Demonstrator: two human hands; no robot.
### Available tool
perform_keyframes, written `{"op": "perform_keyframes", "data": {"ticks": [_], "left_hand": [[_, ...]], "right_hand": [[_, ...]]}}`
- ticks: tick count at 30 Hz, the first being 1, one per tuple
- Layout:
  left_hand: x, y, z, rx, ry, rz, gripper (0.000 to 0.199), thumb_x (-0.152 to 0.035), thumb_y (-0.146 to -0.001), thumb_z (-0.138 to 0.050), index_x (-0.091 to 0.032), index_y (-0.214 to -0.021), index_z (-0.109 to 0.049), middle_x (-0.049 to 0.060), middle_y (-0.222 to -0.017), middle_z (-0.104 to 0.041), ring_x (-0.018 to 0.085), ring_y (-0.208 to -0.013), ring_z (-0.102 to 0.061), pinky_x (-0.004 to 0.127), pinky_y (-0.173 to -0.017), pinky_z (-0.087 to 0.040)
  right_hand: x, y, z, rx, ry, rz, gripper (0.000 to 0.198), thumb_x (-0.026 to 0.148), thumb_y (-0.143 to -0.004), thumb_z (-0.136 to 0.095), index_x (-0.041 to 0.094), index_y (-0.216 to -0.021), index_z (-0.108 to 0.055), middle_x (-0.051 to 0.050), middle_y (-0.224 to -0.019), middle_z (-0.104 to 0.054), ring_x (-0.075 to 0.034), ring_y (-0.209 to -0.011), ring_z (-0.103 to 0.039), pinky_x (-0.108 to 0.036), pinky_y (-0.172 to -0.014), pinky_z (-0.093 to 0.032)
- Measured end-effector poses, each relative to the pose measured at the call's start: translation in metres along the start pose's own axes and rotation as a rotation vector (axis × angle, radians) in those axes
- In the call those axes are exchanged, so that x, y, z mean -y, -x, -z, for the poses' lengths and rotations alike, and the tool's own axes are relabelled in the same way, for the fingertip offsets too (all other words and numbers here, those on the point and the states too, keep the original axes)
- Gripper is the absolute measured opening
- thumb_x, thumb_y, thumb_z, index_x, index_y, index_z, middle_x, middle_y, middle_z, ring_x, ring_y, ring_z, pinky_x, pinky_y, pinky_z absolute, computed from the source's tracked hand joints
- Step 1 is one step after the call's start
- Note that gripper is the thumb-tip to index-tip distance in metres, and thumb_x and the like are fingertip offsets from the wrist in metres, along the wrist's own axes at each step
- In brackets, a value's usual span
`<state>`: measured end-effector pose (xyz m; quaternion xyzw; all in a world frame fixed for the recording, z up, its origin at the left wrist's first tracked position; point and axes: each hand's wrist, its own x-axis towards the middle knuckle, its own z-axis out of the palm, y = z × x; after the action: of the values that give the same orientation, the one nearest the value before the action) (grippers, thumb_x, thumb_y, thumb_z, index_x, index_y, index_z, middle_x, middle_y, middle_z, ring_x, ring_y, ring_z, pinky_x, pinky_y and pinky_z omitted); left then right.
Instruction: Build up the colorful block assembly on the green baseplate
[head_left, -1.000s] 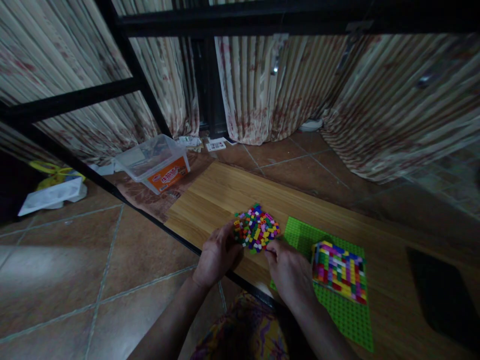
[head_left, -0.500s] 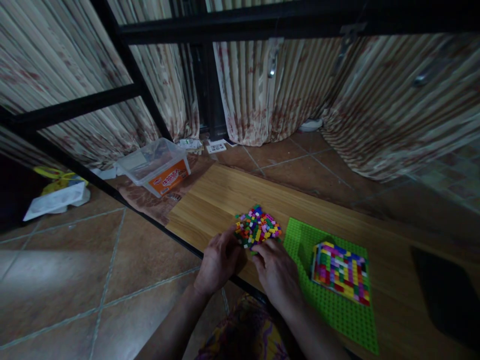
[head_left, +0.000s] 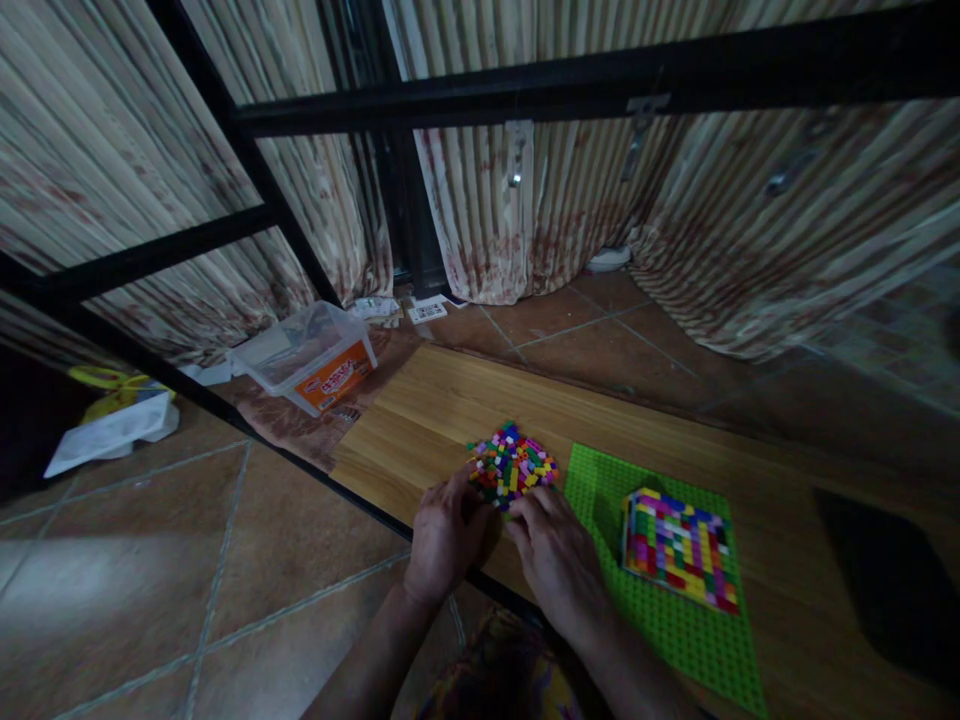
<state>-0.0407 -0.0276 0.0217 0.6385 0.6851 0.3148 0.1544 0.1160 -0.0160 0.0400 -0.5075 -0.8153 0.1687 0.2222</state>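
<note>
Loose bricks (head_left: 516, 468) lie heaped on our worktop (head_left: 439, 405), where our right hand (head_left: 555, 555) has just drawn nearer our left hand (head_left: 442, 530), bringing both to their near edge, fingers' grip impossible to tell.

Plastic bricks (head_left: 514, 466); studded plastic baseplate (head_left: 679, 635); smooth wood-grain tabletop (head_left: 420, 425); cloth curtains (head_left: 484, 215).

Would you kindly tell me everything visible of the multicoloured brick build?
The brick build is blocky, roughly rectangular and plastic-looking, patterned in red, yellow, blue, purple, green and white, with a paler left side. It sits on the studded green baseplate, near the right edge. Neither the left hand nor the right hand touches it.
</note>
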Motion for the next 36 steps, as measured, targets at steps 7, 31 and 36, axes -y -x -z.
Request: {"op": "perform_keyframes", "data": {"ticks": [7, 31, 36], "left_hand": [[-0.004, 0.000, -0.009, -0.016, 0.000, 0.008, 0.050, -0.025, -0.082, -0.062, -0.025, -0.130, -0.049, 0.000, -0.083, -0.067, 0.019, -0.081, -0.063, 0.035, -0.080, -0.050], [-0.066, 0.018, 0.006, 0.210, 1.135, 0.329, 0.023, -0.030, -0.078, -0.071, -0.017, -0.097, -0.070, 0.004, -0.091, -0.073, 0.017, -0.086, -0.066, 0.030, -0.084, -0.051], [-0.065, 0.019, 0.007, 0.183, 1.146, 0.310, 0.022, -0.027, -0.078, -0.072, -0.018, -0.098, -0.070, 0.003, -0.092, -0.073, 0.015, -0.086, -0.066, 0.026, -0.083, -0.051]], "right_hand": [[-0.012, 0.017, 0.004, -0.102, -0.172, -0.079, 0.012, 0.018, -0.091, -0.046, 0.022, -0.088, -0.057, -0.003, -0.086, -0.064, -0.016, -0.080, -0.060, -0.029, -0.073, -0.046], [-0.008, 0.031, 0.023, -0.331, -0.542, -0.167, 0.024, 0.027, -0.087, -0.057, 0.024, -0.110, -0.060, -0.002, -0.093, -0.069, -0.014, -0.083, -0.066, -0.027, -0.076, -0.055], [-0.005, 0.028, 0.031, -0.318, -0.515, -0.086, 0.016, 0.024, -0.090, -0.053, 0.024, -0.101, -0.064, -0.002, -0.096, -0.069, -0.013, -0.089, -0.065, -0.025, -0.079, -0.054]]}}
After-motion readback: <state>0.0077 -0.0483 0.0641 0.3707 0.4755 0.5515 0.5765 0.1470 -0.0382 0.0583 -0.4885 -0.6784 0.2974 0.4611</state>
